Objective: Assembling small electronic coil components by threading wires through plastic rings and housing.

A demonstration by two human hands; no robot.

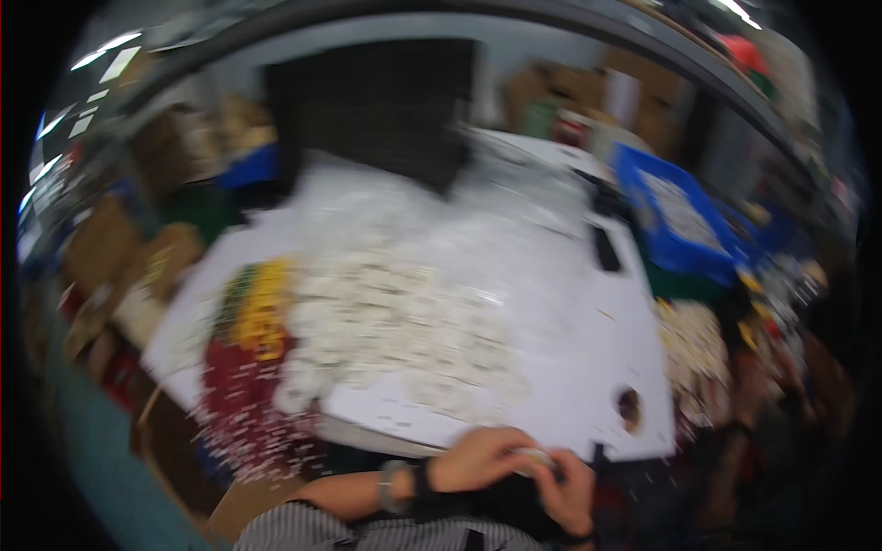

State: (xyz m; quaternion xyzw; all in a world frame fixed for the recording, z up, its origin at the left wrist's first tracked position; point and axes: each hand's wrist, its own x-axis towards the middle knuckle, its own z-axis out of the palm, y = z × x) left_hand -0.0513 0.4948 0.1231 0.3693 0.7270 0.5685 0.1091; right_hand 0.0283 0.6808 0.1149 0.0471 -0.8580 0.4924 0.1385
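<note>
Pale piece [535, 454]: gripped between fingers of both, at table's [579, 376] near edge; axis blurred.
Left hand [473, 461], right hand [568, 489]: equally near.

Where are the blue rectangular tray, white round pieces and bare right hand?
Blue rectangular tray [694, 260]: head view, near wall.
White round pieces [395, 317]: head view, middle of spread.
Bare right hand [568, 496]: head view, middle of hand.

Bright ceiling lights [119, 62] upper left — a grey-blue panel [501, 57] behind the white table [588, 358] — teal floor [96, 459] lower left.
</note>
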